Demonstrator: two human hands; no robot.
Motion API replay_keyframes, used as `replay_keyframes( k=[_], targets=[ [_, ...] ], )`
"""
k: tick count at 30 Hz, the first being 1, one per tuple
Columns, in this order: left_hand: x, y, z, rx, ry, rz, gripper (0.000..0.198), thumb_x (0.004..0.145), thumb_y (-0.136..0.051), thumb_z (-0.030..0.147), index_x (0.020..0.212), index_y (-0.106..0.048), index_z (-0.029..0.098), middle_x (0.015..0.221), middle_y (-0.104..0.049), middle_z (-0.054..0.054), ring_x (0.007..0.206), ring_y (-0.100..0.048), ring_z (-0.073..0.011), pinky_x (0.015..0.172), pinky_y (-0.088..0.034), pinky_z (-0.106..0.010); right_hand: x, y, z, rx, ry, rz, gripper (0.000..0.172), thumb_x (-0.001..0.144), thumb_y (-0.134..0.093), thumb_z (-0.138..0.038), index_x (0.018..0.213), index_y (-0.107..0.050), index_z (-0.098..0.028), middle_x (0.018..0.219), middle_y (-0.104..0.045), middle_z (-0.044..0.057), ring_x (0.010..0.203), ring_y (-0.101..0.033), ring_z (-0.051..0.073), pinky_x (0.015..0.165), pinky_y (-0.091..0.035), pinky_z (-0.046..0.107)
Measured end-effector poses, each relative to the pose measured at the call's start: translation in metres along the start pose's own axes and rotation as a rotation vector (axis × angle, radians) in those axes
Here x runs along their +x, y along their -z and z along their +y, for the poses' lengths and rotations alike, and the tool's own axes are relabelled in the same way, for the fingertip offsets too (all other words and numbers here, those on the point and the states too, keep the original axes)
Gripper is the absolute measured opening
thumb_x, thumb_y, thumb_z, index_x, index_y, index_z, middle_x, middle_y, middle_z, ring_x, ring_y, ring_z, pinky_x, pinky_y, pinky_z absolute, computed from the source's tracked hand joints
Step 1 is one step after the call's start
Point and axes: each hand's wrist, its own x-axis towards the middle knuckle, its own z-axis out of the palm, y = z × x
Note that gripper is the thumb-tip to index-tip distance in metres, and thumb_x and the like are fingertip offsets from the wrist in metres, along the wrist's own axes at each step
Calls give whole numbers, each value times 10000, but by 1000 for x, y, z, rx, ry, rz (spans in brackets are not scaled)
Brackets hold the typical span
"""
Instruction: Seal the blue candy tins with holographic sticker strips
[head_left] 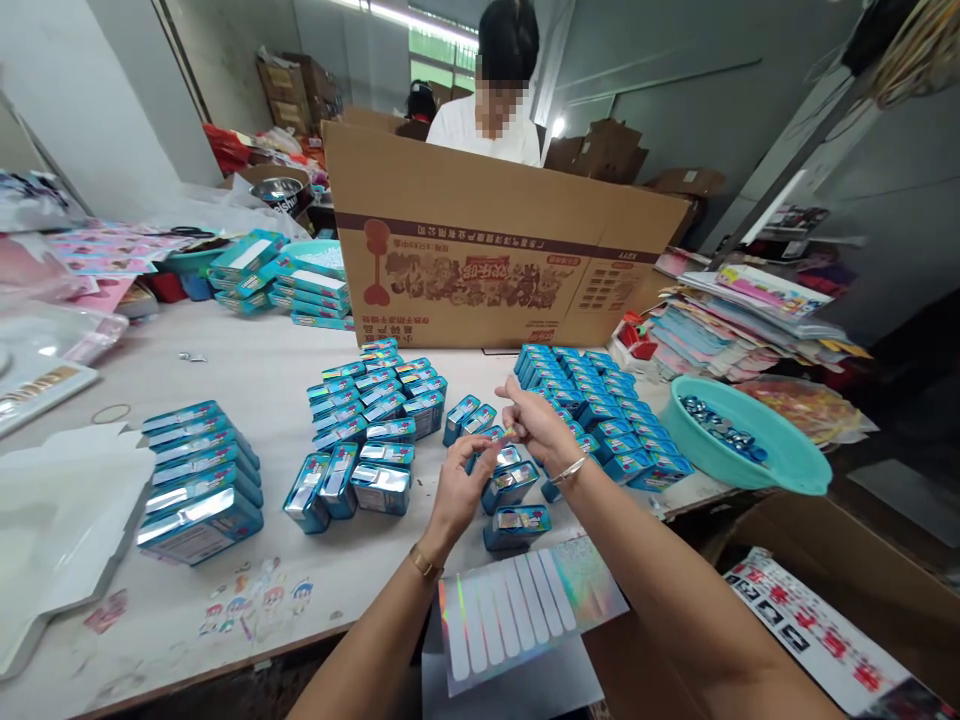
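My left hand [459, 485] and my right hand [534, 425] meet over a group of small blue boxes [511, 482] with shiny tops and printed fronts. The fingertips of both hands are closed close together around a tiny piece at a box's top edge. What that piece is, I cannot make out. Some boxes are partly hidden by my hands. Just below my wrists lies a shiny rainbow sticker sheet [517, 610] with long pale strips across it. More blue boxes stand upright in rows to the left [379, 400] and to the right [622, 430].
A large cardboard carton [480, 240] stands at the table's back, with a person in white [480, 130] behind it. On the right are a turquoise basin [787, 465] of small shiny pieces and stacked papers [742, 320]. At left stand more boxes [199, 490] beside a white tray [67, 510].
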Motion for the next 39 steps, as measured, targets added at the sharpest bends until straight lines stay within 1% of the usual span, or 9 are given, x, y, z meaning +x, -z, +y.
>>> replay_keyframes(
  k=[2, 5, 9, 14, 21, 27, 32, 36, 39],
  targets=[
    [-3, 2, 5, -22, 22, 46, 287, 852, -595, 446, 720, -659, 198, 879, -689, -63, 895, -622, -212, 868, -473, -332, -2, 1, 5, 18, -9, -1, 465, 901, -554, -628, 1019, -582, -179, 455, -494, -84, 339, -303, 69, 378, -231, 193],
    [-8, 8, 7, -8, 65, 93, 291, 867, -553, 404, 679, -632, 196, 764, -644, -31, 787, -593, -182, 782, -458, -297, -6, 5, 17, 8, 45, -33, 456, 810, -709, -495, 1104, -563, -178, 582, -576, -67, 389, -373, 65, 403, -284, 196],
    [-6, 21, 2, 201, 74, 83, 267, 864, -535, 376, 686, -638, 206, 755, -648, -28, 790, -583, -188, 747, -428, -290, -7, 10, 41, -150, 244, -35, 705, 706, -715, -222, 1356, -449, -172, 682, -604, -70, 547, -519, 107, 526, -400, 215],
    [6, 27, -2, 602, 107, 22, 243, 885, -497, 282, 698, -634, 211, 759, -666, -47, 715, -592, -190, 663, -384, -289, -1, 4, 64, -516, 487, 179, 658, 792, -544, -200, 1437, -415, -164, 777, -629, -30, 680, -577, 149, 709, -459, 277],
    [23, 21, 0, 909, 188, -48, 270, 927, -470, 231, 743, -664, 196, 834, -716, -100, 766, -655, -227, 629, -324, -292, 14, 3, 72, -761, 498, 288, 647, 828, -478, -191, 1464, -389, -121, 845, -677, 10, 776, -642, 194, 764, -457, 292],
    [26, 20, -10, 914, 216, -53, 269, 925, -463, 237, 730, -643, 195, 844, -713, -109, 770, -651, -232, 629, -306, -299, 20, 2, 75, -905, 458, 264, 645, 852, -458, -163, 1486, -348, -118, 887, -696, 35, 889, -655, 223, 822, -447, 302],
    [21, 20, -32, 651, 241, -14, 283, 887, -478, 288, 633, -576, 210, 667, -626, -38, 674, -575, -193, 611, -302, -279, 22, 3, 80, -1018, 497, 227, 621, 862, -433, -126, 1479, -376, -95, 957, -677, 90, 961, -622, 247, 884, -456, 332],
    [18, 17, -51, 556, 291, -11, 358, 899, -438, 368, 596, -545, 209, 574, -571, 0, 592, -539, -168, 571, -323, -259, 27, 7, 85, -1005, 527, 242, 631, 823, -518, -171, 1446, -433, -113, 1105, -610, 126, 1022, -596, 262, 952, -469, 376],
    [14, 16, -61, 543, 306, 0, 343, 891, -430, 336, 596, -548, 206, 565, -570, 1, 592, -555, -173, 579, -365, -263, 34, 10, 85, -940, 531, 240, 597, 809, -533, -175, 1404, -492, -148, 1128, -575, 125, 1001, -599, 263, 940, -492, 409]
  ],
)
